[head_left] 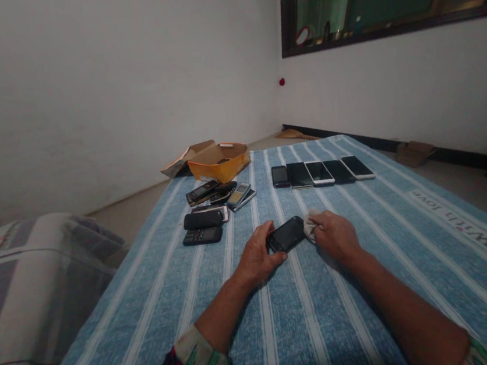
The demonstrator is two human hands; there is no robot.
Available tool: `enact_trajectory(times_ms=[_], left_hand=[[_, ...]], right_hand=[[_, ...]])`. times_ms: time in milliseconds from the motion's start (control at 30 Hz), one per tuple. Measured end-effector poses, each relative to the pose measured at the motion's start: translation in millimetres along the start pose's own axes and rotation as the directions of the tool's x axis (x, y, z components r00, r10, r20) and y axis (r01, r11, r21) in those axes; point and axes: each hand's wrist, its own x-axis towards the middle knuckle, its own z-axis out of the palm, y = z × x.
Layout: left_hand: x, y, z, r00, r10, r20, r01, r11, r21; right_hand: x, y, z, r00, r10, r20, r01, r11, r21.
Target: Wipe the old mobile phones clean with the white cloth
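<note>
My left hand [258, 253] grips one end of a black mobile phone [286, 234], thumb along the near edge and fingers at the far edge. The phone's dark screen faces up, just over the striped cloth. In my right hand [336, 234] a crumpled pale cloth [311, 226] is bunched between the fingers, at the phone's right end. Whether the cloth presses on the phone I cannot tell. To the left lies a loose pile of old phones, among them a black keypad phone [202, 236] and a grey keypad phone [239, 195].
An orange cardboard box [219, 166] stands open behind the pile. Several phones lie side by side at the back right, including a white-edged phone [319, 172]. A blue striped tablecloth [243, 335] covers the table. A cloth-draped piece of furniture [32, 300] is at the left.
</note>
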Motion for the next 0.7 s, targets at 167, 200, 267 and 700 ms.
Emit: enact_trajectory(times_ms=[167, 200, 267, 700], left_hand=[[-0.5, 0.3, 0.4, 1.0, -0.001, -0.005, 0.001, 1.0, -0.004], [-0.6, 0.7, 0.2, 1.0, -0.004, -0.001, 0.004, 1.0, -0.005], [-0.7, 1.6, -0.5, 1.0, -0.006, 0.006, 0.006, 1.0, -0.008], [0.1, 0.3, 1.5, 1.0, -0.022, 0.008, 0.021, 1.0, 0.017]], right_hand=[[-5.1, -8.7, 0.9, 0.997, -0.068, 0.042, 0.069, 0.997, -0.031], [-6.9, -11.9, 0.7, 0.995, -0.083, 0.052, 0.086, 0.995, -0.051], [-10.6, -18.8, 1.0, 0.991, -0.114, 0.077, 0.12, 0.989, -0.087], [-28.1, -48.5, 9.5, 0.908, -0.4, 0.122, 0.412, 0.906, -0.097]])
